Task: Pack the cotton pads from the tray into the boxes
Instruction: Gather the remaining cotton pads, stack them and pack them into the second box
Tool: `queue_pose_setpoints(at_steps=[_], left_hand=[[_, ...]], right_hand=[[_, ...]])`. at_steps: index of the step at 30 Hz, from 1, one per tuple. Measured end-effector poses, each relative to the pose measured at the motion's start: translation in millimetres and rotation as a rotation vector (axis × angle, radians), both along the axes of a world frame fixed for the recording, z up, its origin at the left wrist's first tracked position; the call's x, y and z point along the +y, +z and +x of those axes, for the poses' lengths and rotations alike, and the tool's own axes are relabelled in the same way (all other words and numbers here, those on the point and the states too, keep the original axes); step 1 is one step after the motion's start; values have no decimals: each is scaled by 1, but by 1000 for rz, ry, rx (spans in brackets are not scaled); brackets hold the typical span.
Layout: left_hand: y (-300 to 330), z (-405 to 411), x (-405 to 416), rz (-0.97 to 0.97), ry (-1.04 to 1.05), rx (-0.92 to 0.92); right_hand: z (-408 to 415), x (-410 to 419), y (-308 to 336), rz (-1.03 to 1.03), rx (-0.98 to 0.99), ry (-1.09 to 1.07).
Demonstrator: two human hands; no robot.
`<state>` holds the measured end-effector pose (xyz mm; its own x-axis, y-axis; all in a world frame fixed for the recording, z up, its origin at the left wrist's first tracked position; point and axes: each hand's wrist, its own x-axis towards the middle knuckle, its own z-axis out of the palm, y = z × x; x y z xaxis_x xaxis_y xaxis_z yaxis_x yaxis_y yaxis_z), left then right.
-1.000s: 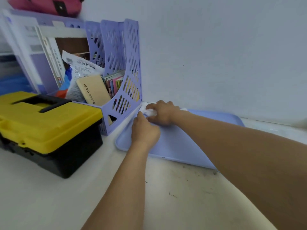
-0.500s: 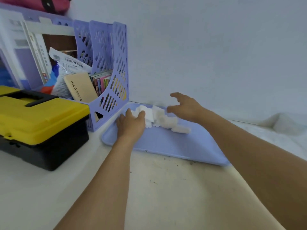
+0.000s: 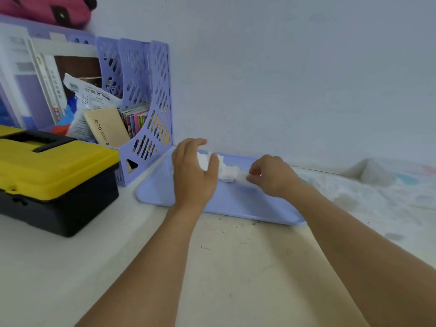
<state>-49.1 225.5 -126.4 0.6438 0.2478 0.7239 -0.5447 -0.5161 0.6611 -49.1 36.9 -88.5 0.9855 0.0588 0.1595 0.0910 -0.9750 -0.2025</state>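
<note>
Place: a home or small office desk corner, most likely; the narrow view leaves it uncertain.
Surface: a worn, cream-coloured table (image 3: pixel 236 267) with dark scuffs, pushed against a plain pale wall (image 3: pixel 283 79).
Storage: a lilac perforated file rack (image 3: pixel 151 95) stuffed with papers, booklets and a tan box printed "iQOO" (image 3: pixel 106 128).
Tools: a yellow-lidded black toolbox (image 3: pixel 54 178) just beside the rack.
Extras: a pink bag (image 3: pixel 47 8) resting above the rack.
</note>
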Motion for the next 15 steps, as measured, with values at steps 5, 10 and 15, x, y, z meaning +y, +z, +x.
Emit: queue_pose_setpoints(at_steps=[5,10,15], left_hand=[[13,-8,-19,-621,-709,533],[7,-5,-17,-742,-634,571],[7,4,1,-842,-465,524]], right_hand=[[-25,13,32,1126,224,198],[-17,36,22,1103,340,127],[36,28,10,739,101,-247]])
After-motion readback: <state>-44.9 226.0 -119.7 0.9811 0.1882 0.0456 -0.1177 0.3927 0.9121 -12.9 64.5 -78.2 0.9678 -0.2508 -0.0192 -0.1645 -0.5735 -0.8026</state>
